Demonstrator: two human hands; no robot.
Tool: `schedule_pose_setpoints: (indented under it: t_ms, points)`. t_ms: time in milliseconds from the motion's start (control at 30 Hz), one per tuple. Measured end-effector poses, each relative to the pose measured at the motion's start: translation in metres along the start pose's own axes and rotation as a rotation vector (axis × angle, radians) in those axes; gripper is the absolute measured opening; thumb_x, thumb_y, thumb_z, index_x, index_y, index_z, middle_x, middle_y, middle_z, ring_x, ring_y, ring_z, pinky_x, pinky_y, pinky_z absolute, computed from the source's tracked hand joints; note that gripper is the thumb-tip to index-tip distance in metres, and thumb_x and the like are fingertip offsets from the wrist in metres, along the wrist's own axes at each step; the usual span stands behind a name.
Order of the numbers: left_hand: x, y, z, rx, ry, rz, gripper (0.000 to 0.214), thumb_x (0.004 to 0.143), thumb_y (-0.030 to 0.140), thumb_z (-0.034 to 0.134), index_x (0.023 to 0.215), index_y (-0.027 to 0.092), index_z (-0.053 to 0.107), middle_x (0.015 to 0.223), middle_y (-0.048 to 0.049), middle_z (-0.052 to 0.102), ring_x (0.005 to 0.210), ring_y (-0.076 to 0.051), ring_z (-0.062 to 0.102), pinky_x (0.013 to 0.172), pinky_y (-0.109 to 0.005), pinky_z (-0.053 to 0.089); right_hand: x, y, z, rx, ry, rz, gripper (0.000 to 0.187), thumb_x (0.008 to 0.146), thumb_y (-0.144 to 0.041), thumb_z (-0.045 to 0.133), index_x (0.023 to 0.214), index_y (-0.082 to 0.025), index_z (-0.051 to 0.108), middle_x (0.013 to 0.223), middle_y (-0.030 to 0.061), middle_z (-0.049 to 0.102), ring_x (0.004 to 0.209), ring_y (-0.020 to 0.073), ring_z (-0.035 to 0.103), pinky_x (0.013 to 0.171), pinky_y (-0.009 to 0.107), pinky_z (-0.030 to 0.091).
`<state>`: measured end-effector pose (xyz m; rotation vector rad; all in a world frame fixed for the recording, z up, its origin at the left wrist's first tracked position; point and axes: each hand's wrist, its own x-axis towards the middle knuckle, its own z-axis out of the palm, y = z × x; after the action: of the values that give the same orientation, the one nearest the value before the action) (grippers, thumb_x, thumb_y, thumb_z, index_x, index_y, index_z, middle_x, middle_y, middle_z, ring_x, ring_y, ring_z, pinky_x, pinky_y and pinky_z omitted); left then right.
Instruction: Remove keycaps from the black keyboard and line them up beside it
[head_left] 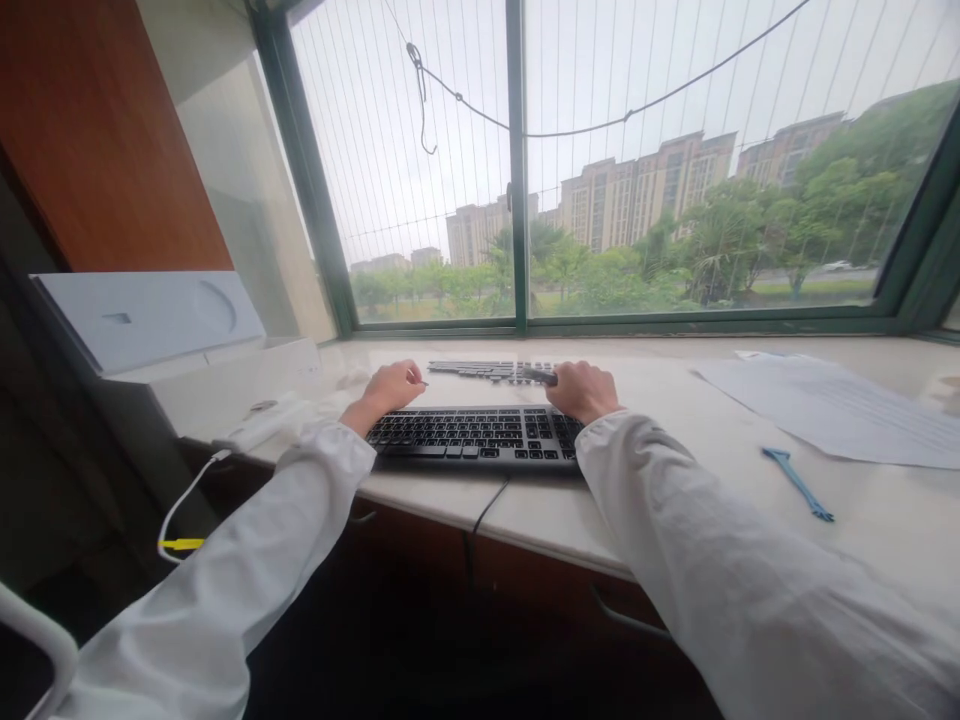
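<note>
A black keyboard (472, 432) lies along the front edge of the white counter, many of its key places bare, with a few keycaps still on the front row. Behind it, loose grey keycaps (480, 370) are laid out in rows. My left hand (396, 385) is over the keyboard's far left corner, thumb and fingers pinched together; a small dark bit shows at the fingertips, too small to name. My right hand (583, 390) is closed around a dark handle-like tool (538, 376), whose tip points left over the keycaps. Its exact kind is unclear.
A blue plastic pry tool (799, 484) lies at right, near printed paper sheets (840, 405). At left are an opened white box (157, 320) and a white power strip (262, 425) with a cable. The window (517, 330) stands behind the counter.
</note>
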<state>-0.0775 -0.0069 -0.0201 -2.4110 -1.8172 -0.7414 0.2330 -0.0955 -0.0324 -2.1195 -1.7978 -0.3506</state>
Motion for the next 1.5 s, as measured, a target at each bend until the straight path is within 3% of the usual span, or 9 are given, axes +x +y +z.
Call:
schedule_pose_setpoints:
  t_ms: [100,267,433,667,933,1267,1500]
  points:
    - [0.024,-0.001,0.009,-0.010,-0.091,0.016,0.030,0.071,0.030,0.065,0.101,0.024,0.066,0.088,-0.0008,0.073,0.071,-0.016,0.066,0.070,-0.024,0.047,0.000,0.000,0.000,0.002,-0.013,-0.012,0.036,0.084,-0.037,0.045,0.097,-0.016,0.072,0.092,0.0171,0.067,0.083,0.0249,0.064,0.073,0.033,0.043]
    - [0.046,-0.005,0.023,-0.082,-0.246,0.088,0.023,0.074,0.036,0.065,0.091,0.022,0.071,0.085,0.0008,0.074,0.057,-0.011,0.065,0.068,-0.022,0.048,0.003,-0.003,0.001,-0.003,-0.019,-0.042,0.033,0.083,-0.033,0.046,0.094,-0.015,0.071,0.089,0.0157,0.067,0.083,0.0233,0.063,0.073,0.032,0.043]
    - [0.051,-0.015,0.036,-0.195,-0.304,0.140,0.025,0.071,0.038,0.070,0.089,0.020,0.071,0.087,-0.0011,0.075,0.050,-0.010,0.064,0.066,-0.022,0.050,0.005,-0.005,0.004,-0.026,-0.019,-0.058,0.033,0.082,-0.031,0.046,0.096,-0.015,0.071,0.091,0.0157,0.068,0.083,0.0237,0.064,0.072,0.031,0.043]
    - [0.049,-0.023,0.042,-0.309,-0.354,0.154,0.022,0.067,0.030,0.072,0.085,0.018,0.072,0.092,-0.0040,0.074,0.044,-0.009,0.059,0.044,-0.021,0.046,0.006,-0.004,0.006,-0.025,-0.025,-0.062,0.032,0.083,-0.032,0.046,0.095,-0.015,0.070,0.091,0.0159,0.068,0.081,0.0245,0.064,0.070,0.033,0.043]
    - [0.048,-0.021,0.036,-0.234,-0.360,0.135,0.021,0.066,0.032,0.072,0.082,0.019,0.072,0.087,-0.0024,0.074,0.041,-0.007,0.056,0.044,-0.019,0.045,0.007,-0.003,0.007,0.006,-0.032,-0.057,0.031,0.081,-0.031,0.046,0.092,-0.017,0.071,0.091,0.0152,0.068,0.080,0.0248,0.064,0.069,0.033,0.044]
    - [0.046,-0.023,0.027,-0.153,-0.280,0.247,0.017,0.065,0.038,0.072,0.071,0.022,0.073,0.079,0.0027,0.073,0.038,-0.006,0.049,0.052,-0.021,0.044,0.006,-0.003,0.007,0.014,-0.019,-0.038,0.030,0.080,-0.031,0.048,0.091,-0.017,0.072,0.090,0.0149,0.069,0.081,0.0240,0.064,0.071,0.032,0.044]
    - [0.042,-0.021,0.027,-0.098,-0.242,0.239,0.025,0.072,0.036,0.068,0.095,0.027,0.074,0.092,0.0036,0.075,0.039,-0.005,0.051,0.061,-0.020,0.046,0.007,-0.002,0.008,0.017,-0.011,-0.050,0.030,0.080,-0.031,0.048,0.091,-0.016,0.071,0.089,0.0149,0.068,0.079,0.0243,0.064,0.068,0.032,0.044]
